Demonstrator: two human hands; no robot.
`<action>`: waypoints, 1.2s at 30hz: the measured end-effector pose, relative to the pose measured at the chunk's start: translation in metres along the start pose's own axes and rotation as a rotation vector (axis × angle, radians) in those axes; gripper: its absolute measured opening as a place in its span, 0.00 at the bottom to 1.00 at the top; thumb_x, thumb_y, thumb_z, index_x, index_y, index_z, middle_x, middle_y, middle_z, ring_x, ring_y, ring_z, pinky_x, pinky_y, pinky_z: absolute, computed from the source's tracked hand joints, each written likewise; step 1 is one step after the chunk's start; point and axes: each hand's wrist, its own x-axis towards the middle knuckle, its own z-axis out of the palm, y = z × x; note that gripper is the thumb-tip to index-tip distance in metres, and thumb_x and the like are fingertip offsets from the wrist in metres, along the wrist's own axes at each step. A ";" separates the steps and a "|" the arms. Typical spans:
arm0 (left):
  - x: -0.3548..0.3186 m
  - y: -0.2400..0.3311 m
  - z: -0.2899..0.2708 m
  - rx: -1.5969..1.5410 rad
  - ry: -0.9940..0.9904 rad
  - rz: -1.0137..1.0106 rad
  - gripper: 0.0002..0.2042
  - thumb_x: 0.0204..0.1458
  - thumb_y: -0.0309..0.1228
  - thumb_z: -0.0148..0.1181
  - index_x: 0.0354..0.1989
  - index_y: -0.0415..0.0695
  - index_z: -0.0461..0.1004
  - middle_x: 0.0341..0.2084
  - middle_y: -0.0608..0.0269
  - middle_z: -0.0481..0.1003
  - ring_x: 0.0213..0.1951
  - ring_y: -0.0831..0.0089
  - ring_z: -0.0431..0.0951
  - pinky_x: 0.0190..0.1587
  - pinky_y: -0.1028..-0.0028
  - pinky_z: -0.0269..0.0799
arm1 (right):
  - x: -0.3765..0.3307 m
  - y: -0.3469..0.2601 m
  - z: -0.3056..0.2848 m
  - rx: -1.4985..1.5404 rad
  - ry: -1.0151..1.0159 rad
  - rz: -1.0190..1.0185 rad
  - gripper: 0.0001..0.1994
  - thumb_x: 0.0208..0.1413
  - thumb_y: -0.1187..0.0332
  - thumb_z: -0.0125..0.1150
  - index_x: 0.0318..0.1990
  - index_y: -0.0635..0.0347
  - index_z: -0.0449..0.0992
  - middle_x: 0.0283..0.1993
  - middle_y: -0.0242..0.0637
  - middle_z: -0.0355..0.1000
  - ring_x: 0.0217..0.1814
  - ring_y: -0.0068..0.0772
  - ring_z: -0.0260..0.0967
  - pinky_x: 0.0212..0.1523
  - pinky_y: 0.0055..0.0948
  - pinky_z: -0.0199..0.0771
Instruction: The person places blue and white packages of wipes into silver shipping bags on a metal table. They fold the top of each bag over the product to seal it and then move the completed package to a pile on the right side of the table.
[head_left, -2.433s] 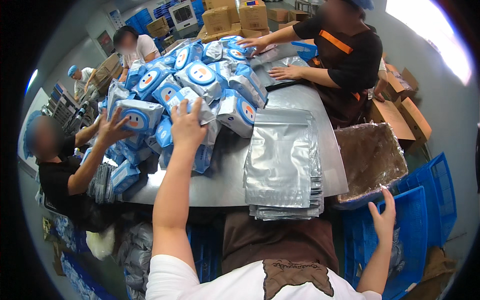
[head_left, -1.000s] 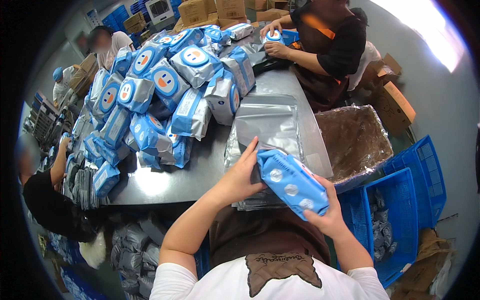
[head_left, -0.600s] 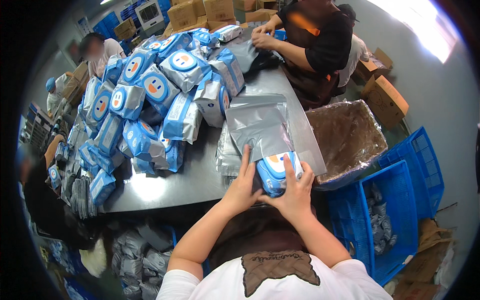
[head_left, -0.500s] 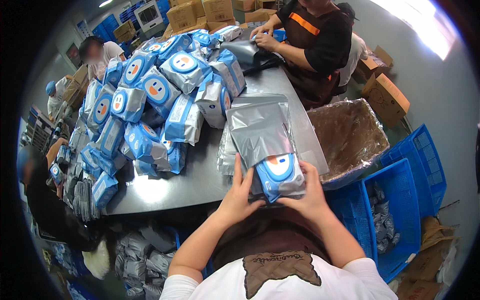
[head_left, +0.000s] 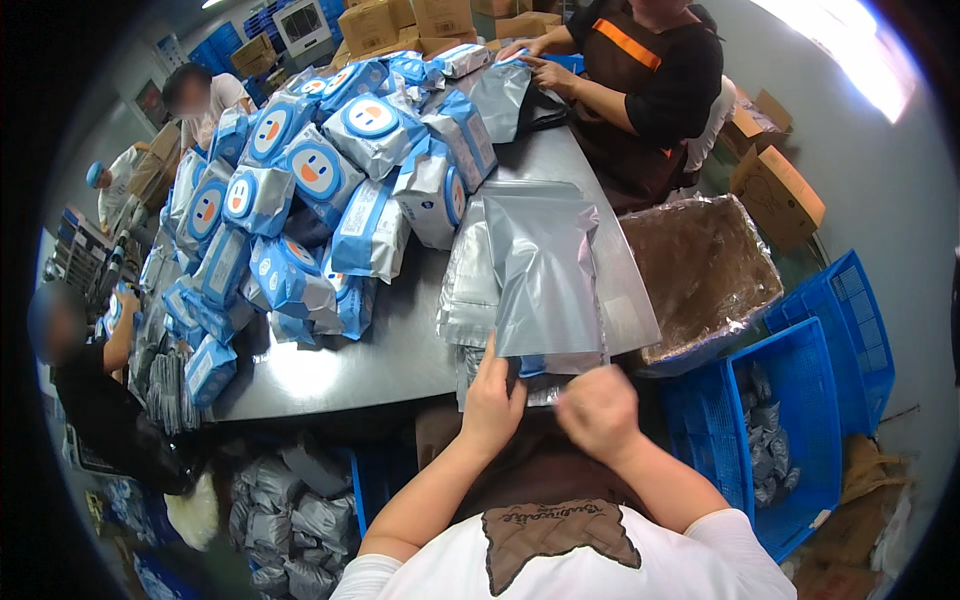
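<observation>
A grey plastic mailing bag (head_left: 545,270) lies on a stack of similar bags (head_left: 468,290) at the table's near edge. Inside it sits a pack of wet wipes; only a blue strip of the pack (head_left: 545,363) shows at the bag's near opening. My left hand (head_left: 490,410) pinches the left corner of that opening between thumb and finger. Just right of the opening is my right hand (head_left: 602,412), curled and smeared by motion, so its grip is unclear. A large heap of blue-and-white wipes packs (head_left: 318,175) fills the table to the left.
A plastic-lined box (head_left: 700,270) stands against the table's right side. Blue crates (head_left: 790,420) at the right hold grey parcels; more grey parcels (head_left: 290,520) lie below left. A co-worker (head_left: 640,90) handles a bag across the table. Other people are at the left.
The wipes pack has slid from mostly exposed to nearly covered by the bag. My right hand has let go of the pack and curled. The co-worker's bag has moved.
</observation>
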 end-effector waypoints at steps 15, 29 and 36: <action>-0.028 -0.003 -0.049 -0.393 -0.263 -0.328 0.13 0.52 0.21 0.60 0.36 0.38 0.58 0.24 0.58 0.73 0.30 0.69 0.79 0.31 0.73 0.73 | 0.036 0.006 0.022 0.673 -0.608 0.454 0.09 0.50 0.70 0.64 0.37 0.64 0.74 0.31 0.40 0.73 0.34 0.31 0.72 0.36 0.30 0.71; -0.025 -0.020 -0.075 -0.773 -0.599 -0.464 0.13 0.56 0.14 0.47 0.36 0.45 0.50 0.39 0.45 0.75 0.44 0.62 0.80 0.39 0.75 0.76 | -0.007 0.303 -0.140 0.717 -0.028 0.988 0.11 0.55 0.69 0.58 0.45 0.56 0.71 0.43 0.38 0.75 0.39 0.30 0.72 0.39 0.27 0.72; 0.040 -0.005 -0.092 0.267 -0.256 0.349 0.26 0.39 0.18 0.62 0.49 0.43 0.62 0.48 0.52 0.70 0.53 0.56 0.70 0.51 0.61 0.70 | 0.040 0.151 -0.066 -0.081 -0.306 0.141 0.27 0.43 0.80 0.58 0.55 0.51 0.70 0.62 0.43 0.61 0.65 0.49 0.58 0.64 0.39 0.62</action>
